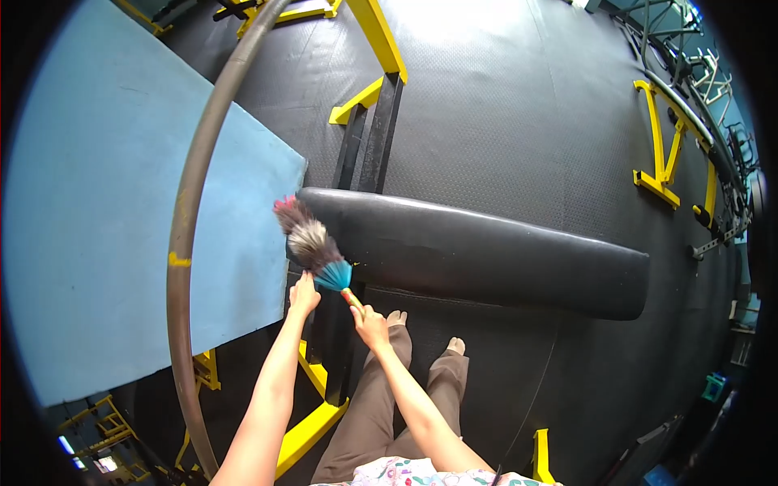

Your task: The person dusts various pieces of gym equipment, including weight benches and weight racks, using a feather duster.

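My right hand (371,326) is wrapped round the handle of a feather duster (309,243) with a blue collar, grey and dark brown feathers and a pinkish-red tip. Its feathers lie over the left end of a long black padded bench (478,247). Just below the feathers, by the bench's near left corner, is my left hand (304,293). Its fingers are pressed together, and what they hold, if anything, is hidden.
A light blue board (138,211) stands at the left, with a curved brown bar (188,174) in front of it. Yellow and black frame legs (379,40) rise beyond the bench. More yellow gym frames (660,150) stand at the right on black matting (486,105).
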Available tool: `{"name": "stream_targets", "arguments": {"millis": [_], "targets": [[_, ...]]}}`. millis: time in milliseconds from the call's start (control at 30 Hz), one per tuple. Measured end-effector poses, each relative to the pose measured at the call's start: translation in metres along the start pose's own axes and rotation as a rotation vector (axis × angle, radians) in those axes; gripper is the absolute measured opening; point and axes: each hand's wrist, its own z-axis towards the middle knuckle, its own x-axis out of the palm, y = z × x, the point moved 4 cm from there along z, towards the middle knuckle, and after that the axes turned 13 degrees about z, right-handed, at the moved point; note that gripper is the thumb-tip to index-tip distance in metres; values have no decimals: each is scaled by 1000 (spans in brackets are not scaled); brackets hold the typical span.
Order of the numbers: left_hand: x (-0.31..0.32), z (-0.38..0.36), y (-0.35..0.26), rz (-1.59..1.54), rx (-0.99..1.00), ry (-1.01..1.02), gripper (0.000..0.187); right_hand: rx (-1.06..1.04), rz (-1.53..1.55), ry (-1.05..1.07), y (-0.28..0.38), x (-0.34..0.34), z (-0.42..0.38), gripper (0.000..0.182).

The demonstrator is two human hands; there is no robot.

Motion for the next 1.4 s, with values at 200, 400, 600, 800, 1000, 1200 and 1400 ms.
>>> {"name": "stream_targets", "arguments": {"millis": [200,400,600,800,1000,1200,1400], "targets": [[0,40,-7,72,228,34,73,123,-21,-373,-55,-61,-24,35],[31,54,-20,46,222,184,77,218,143,-465,-25,-80,-35,34],[69,68,3,232,386,319,66,6,14,-186,15,-2,-21,35],[34,60,-17,175,230,289,78,242,-33,-417,-40,-90,-42,35],[32,64,-19,203,250,345,76,338,-11,-795,-55,-194,-65,37],[40,65,-19,211,222,361,83,62,15,-453,-26,-82,-66,30],[48,70,-12,250,325,273,89,93,-271,-336,-99,-108,-92,29]]}}
